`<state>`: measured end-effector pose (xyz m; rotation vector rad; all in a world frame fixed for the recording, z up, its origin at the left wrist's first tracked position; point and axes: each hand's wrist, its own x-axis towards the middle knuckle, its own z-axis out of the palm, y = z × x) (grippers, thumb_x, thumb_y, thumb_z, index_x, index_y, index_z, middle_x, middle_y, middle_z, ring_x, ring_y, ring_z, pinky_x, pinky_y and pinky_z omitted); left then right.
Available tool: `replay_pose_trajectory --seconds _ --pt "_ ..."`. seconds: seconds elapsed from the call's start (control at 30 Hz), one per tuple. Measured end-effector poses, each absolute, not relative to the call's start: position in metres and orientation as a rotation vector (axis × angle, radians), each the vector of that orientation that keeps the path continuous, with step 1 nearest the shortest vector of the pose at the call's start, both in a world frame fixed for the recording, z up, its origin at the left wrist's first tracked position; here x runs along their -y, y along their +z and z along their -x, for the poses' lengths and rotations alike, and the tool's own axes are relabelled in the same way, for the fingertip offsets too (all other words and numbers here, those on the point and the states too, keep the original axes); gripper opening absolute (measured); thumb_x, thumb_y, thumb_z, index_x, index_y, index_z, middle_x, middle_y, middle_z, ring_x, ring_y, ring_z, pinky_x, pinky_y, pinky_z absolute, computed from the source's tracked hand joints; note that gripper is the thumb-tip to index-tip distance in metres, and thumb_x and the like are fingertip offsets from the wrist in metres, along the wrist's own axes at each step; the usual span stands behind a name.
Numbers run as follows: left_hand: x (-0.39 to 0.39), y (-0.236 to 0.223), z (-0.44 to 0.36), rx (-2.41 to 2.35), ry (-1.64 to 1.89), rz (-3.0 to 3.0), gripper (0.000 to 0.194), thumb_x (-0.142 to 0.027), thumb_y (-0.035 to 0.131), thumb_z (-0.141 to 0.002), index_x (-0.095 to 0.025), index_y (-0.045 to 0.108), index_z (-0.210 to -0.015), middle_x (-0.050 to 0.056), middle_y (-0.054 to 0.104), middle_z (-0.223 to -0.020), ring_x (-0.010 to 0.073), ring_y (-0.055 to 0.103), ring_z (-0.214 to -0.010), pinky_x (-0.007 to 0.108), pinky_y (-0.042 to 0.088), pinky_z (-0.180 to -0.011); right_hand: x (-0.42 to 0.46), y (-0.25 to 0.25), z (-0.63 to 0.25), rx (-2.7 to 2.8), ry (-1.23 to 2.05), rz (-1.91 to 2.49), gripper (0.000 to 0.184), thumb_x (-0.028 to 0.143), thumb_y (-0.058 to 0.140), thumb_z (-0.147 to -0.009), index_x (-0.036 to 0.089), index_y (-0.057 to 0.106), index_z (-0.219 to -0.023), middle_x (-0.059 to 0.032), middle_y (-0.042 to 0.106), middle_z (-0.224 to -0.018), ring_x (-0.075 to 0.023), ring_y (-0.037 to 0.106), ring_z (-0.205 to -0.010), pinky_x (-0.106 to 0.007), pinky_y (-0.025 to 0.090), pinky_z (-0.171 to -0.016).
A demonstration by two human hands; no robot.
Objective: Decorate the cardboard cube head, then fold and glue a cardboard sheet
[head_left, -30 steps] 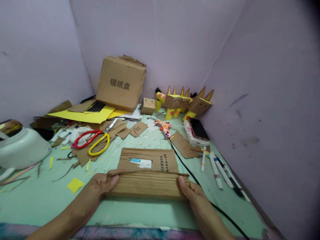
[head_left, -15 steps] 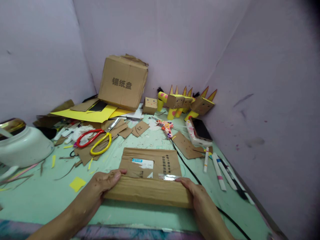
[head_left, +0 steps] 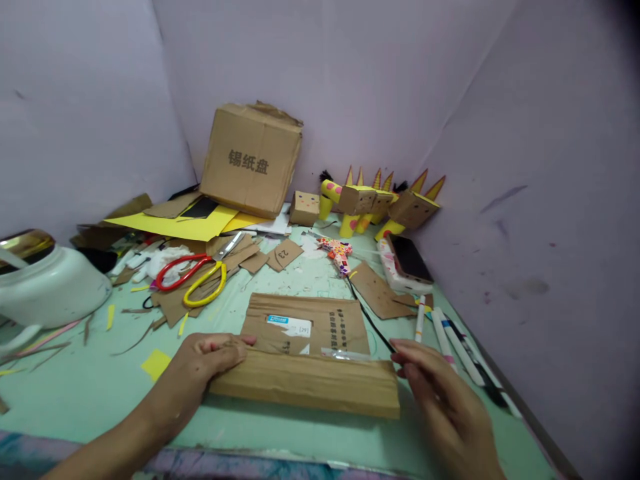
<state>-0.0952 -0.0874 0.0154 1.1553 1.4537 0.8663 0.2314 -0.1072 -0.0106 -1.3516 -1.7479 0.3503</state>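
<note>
A creased piece of brown cardboard [head_left: 305,383] lies on the green tabletop, its near part folded into a raised strip. A torn blue-and-white label [head_left: 290,325] and clear tape [head_left: 345,355] show on its flat far part. My left hand [head_left: 203,367] grips the strip's left end, thumb on top. Just off the right end is my right hand [head_left: 440,393], fingers loosely bent and apart, with nothing visible in them. A black cable [head_left: 367,313] runs down behind its fingertips, and its lower part is hidden.
Scissors [head_left: 205,273] lie on cardboard scraps at left, by a white pot [head_left: 55,287]. Farther back are a patterned glue gun [head_left: 336,252], a cardboard box [head_left: 253,160] and yellow animal figures [head_left: 383,200]. Several markers [head_left: 457,350] and a phone [head_left: 410,259] are at right.
The folded strip has tilted down nearer the table. My right hand has let go of its right end and moved right. My left hand has kept its hold.
</note>
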Motion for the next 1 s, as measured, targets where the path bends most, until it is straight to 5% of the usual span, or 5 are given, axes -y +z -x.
replay_pose_trajectory --seconds 0.2,0.33,0.5,0.73,1.0 --pt "0.082 0.017 0.096 -1.425 0.794 -1.139 0.025 -0.040 0.063 -0.067 -0.019 0.062 -0.053 0.003 0.067 -0.069 0.0241 0.059 -0.075 0.027 0.041 -0.060 0.098 -0.009 -0.248 2.549 -0.075 0.876 0.045 0.015 0.034 -0.096 0.028 0.043 -0.139 -0.0058 0.063 -0.125 -0.0211 0.057 -0.115 -0.034 0.052 -0.092" --pt "0.083 0.009 0.106 -1.573 0.868 -1.463 0.023 -0.044 0.060 -0.075 -0.024 0.070 -0.080 0.000 0.069 -0.079 0.0221 0.060 -0.074 0.026 0.042 -0.061 0.093 -0.019 -0.245 2.496 -0.031 0.908 0.045 0.019 0.033 -0.098 0.029 0.038 -0.142 -0.0040 0.064 -0.124 -0.0207 0.057 -0.117 -0.036 0.052 -0.095" --pt "0.085 -0.001 0.125 -1.285 0.992 -1.924 0.031 -0.025 0.045 -0.086 -0.035 0.072 -0.097 -0.002 0.072 -0.105 0.0227 0.063 -0.100 0.027 0.044 -0.090 0.092 -0.036 -0.246 2.408 0.058 0.903 0.048 0.011 0.037 -0.095 0.027 0.040 -0.141 -0.0037 0.065 -0.122 -0.0204 0.055 -0.120 -0.036 0.051 -0.096" --pt "0.072 -0.007 0.147 -0.994 0.779 -2.610 0.066 -0.004 0.043 -0.079 -0.038 0.044 -0.136 0.005 0.060 -0.128 0.0228 0.058 -0.112 0.029 0.045 -0.094 0.083 -0.036 -0.245 2.434 0.001 0.841 0.064 0.000 0.045 -0.084 0.023 0.036 -0.143 -0.0058 0.064 -0.123 -0.0211 0.056 -0.119 -0.035 0.053 -0.093" --pt "0.061 -0.016 0.137 -0.931 0.904 -2.661 0.055 0.001 0.042 -0.073 -0.025 0.057 -0.119 0.007 0.065 -0.092 0.0183 0.062 -0.081 0.025 0.047 -0.070 0.079 -0.027 -0.226 2.123 0.135 1.100 0.034 0.009 0.051 -0.078 0.027 0.073 -0.096 -0.0045 0.069 -0.072 -0.0159 0.065 -0.063 -0.025 0.052 -0.052"
